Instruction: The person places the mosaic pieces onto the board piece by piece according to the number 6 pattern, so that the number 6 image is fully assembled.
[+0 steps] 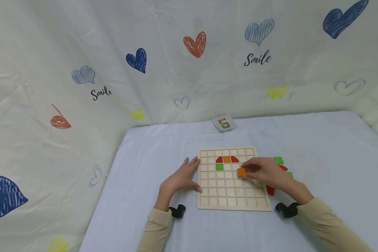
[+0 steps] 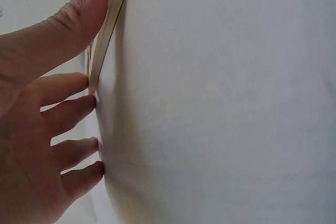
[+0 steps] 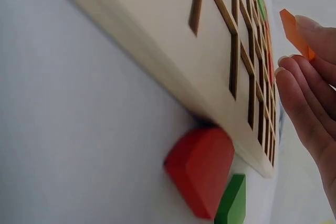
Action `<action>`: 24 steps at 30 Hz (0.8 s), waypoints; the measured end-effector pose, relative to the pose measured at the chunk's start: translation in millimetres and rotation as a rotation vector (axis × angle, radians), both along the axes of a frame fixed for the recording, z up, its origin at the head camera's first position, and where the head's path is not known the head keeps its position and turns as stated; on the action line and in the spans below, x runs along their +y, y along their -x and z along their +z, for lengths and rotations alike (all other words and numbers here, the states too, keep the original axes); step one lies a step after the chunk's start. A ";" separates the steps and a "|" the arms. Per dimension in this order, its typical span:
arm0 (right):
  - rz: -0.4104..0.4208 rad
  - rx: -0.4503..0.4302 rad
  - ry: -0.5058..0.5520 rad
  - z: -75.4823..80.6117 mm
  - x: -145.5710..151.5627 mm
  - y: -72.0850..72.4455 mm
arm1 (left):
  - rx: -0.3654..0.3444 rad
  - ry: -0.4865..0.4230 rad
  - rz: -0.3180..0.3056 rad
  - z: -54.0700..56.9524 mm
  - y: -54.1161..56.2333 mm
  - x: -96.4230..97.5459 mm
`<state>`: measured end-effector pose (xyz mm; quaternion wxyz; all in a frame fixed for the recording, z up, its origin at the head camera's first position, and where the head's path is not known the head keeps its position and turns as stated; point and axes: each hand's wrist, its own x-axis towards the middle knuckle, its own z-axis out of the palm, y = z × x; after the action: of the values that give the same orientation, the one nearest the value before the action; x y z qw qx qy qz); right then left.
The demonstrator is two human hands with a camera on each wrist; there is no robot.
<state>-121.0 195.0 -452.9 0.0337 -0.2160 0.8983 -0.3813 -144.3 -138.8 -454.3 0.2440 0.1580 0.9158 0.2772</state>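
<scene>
A wooden grid board (image 1: pixel 233 202) lies on the white-covered table. My left hand (image 1: pixel 182 177) rests at its left edge with fingers spread, thumb on the near part of that edge; the left wrist view shows the thumb against the board's side and the fingertips down by the cloth. Between thumb and fingers, my right hand (image 1: pixel 267 171) pinches an orange square tile (image 1: pixel 240 172) over the right half of the grid. Set into the board are a red quarter-round tile (image 1: pixel 219 160), an orange tile (image 1: pixel 226 159), another red quarter-round (image 1: pixel 234 159) and a green square (image 1: pixel 219 167).
Right of the board lie loose green tiles (image 1: pixel 278 160) and red tiles (image 1: pixel 270 190), partly behind my right hand. A small pattern card (image 1: pixel 225 123) sits at the table's far edge, against a white curtain (image 1: pixel 163 84) printed with hearts. Black wrist devices (image 1: pixel 287 210) show at both cuffs.
</scene>
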 end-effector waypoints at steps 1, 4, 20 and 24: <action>0.001 -0.002 0.004 -1.3 -1.8 -0.5 | -0.001 0.005 -0.001 -0.7 -0.4 -0.4; -0.008 -0.009 0.001 -2.8 -7.7 -1.1 | -0.004 0.007 -0.003 -1.6 -1.3 -1.3; -0.026 -0.019 0.006 -8.3 -27.8 0.8 | 0.009 0.006 -0.012 -1.3 -1.8 1.0; -0.029 -0.023 -0.008 -5.8 -36.5 2.6 | 0.015 0.013 -0.014 -1.6 0.0 1.2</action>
<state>-123.6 158.5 -458.7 0.0390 -0.1984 0.9023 -0.3807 -144.3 -137.6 -455.9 0.2402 0.1648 0.9183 0.2681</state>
